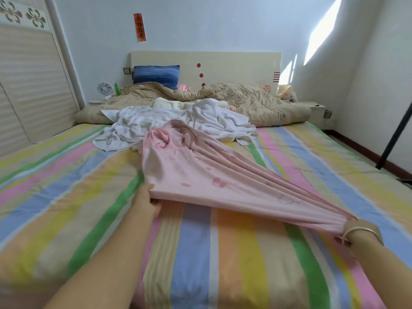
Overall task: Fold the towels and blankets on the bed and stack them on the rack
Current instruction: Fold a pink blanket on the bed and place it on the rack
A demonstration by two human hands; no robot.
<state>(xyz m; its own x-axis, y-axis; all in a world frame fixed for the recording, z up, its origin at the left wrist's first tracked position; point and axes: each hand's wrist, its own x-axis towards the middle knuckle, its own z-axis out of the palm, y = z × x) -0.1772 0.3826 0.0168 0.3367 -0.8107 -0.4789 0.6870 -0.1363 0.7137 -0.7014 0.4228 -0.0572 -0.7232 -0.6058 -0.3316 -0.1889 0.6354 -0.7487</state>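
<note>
Head view: where is the pink blanket point(200, 177)?

"Middle of the frame, on the striped bed point(223, 253). It stretches long from upper middle down to lower right."

"And the hands?"

"Well apart. Left hand point(148, 199) pinches its near edge, lower middle. Right hand point(356, 227) grips its bunched end, lower right."

"Any boxes or baskets?"

"None I can see. White towels point(178, 121) lie heaped just behind it."
</note>
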